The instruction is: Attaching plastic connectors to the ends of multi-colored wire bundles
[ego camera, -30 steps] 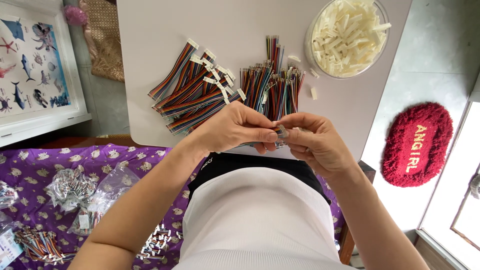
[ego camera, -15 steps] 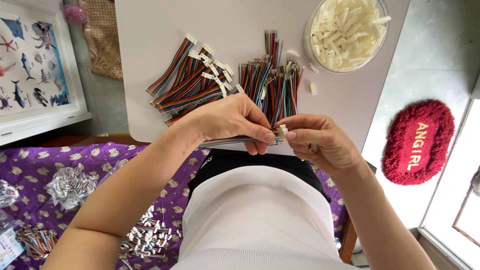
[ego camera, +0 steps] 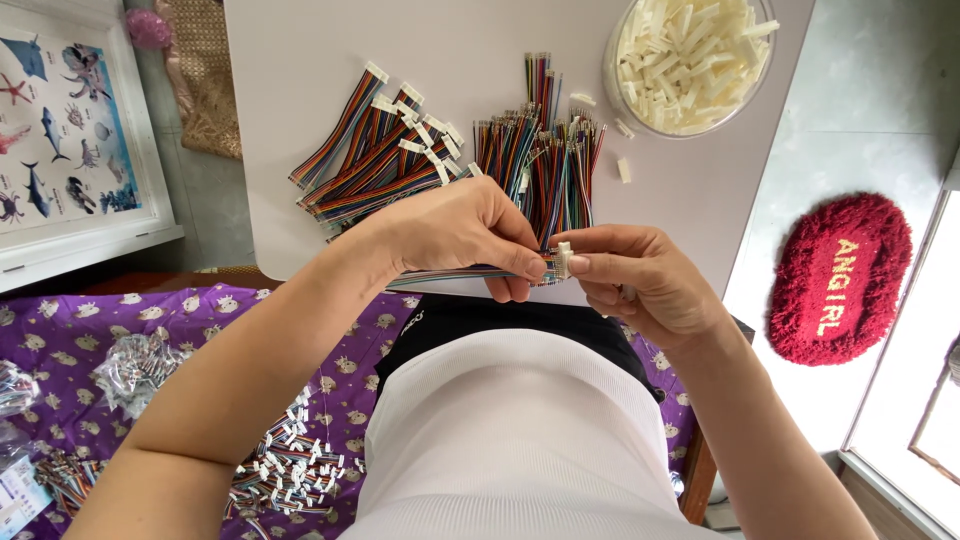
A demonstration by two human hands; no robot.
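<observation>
My left hand (ego camera: 455,235) pinches the end of a flat multicoloured ribbon cable (ego camera: 440,277) that runs leftward under the palm. My right hand (ego camera: 640,275) holds a small white plastic connector (ego camera: 564,260) against that cable end, thumb and forefinger closed on it. Both hands meet at the near edge of the white table (ego camera: 300,90). Beyond them lie a pile of ribbon cables fitted with white connectors (ego camera: 375,160) and a bundle of bare-ended cables (ego camera: 545,165).
A clear round tub of white connectors (ego camera: 690,55) stands at the table's far right, with loose connectors (ego camera: 624,170) beside it. A purple patterned cloth (ego camera: 90,330) at lower left carries finished cables (ego camera: 285,475) and bags. A red fuzzy mat (ego camera: 835,280) lies on the floor at right.
The hands have stayed at the table's near edge. The ribbon cable's end and the white connector have come together between the fingertips, and the view has shifted slightly.
</observation>
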